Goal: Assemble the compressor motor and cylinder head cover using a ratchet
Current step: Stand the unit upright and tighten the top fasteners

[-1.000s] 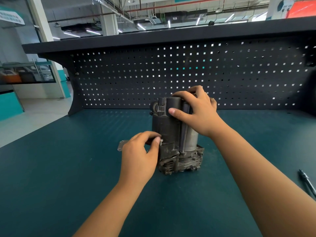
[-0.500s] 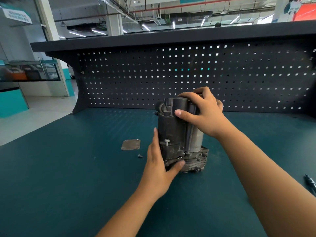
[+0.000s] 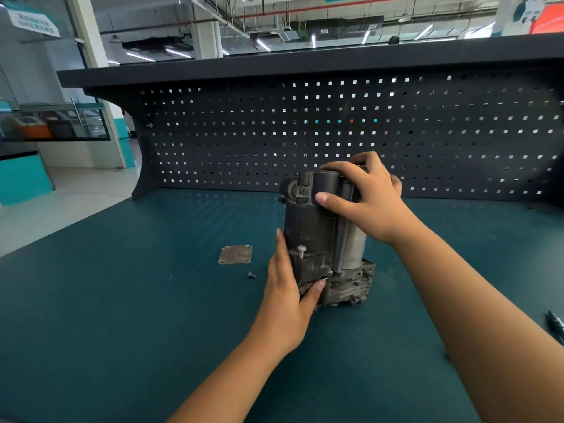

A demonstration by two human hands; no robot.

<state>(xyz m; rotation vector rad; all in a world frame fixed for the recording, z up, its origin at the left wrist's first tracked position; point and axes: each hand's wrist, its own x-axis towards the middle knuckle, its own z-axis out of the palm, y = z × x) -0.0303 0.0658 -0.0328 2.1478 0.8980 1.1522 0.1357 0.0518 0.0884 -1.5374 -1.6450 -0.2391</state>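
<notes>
The dark compressor motor (image 3: pixel 317 233) stands upright on the teal mat, on its grimy cast base. My right hand (image 3: pixel 369 199) grips its top end from the right. My left hand (image 3: pixel 290 288) clasps its lower left side, thumb across the front near the base. A silver bolt (image 3: pixel 301 249) sticks out of the front face, part way in. The square grey cylinder head cover (image 3: pixel 235 254) lies flat on the mat to the left of the motor. One loose screw (image 3: pixel 251 274) lies just in front of the cover.
A dark pegboard back panel (image 3: pixel 335 132) with a shelf above closes off the bench behind the motor. A black tool tip (image 3: pixel 556 323) shows at the right edge of the mat. The bench's left edge drops to a workshop floor.
My left hand let go of the bolt, leaving it in the motor's front, then dropped to clasp the motor's lower left side. The cover and loose screw came into sight.
</notes>
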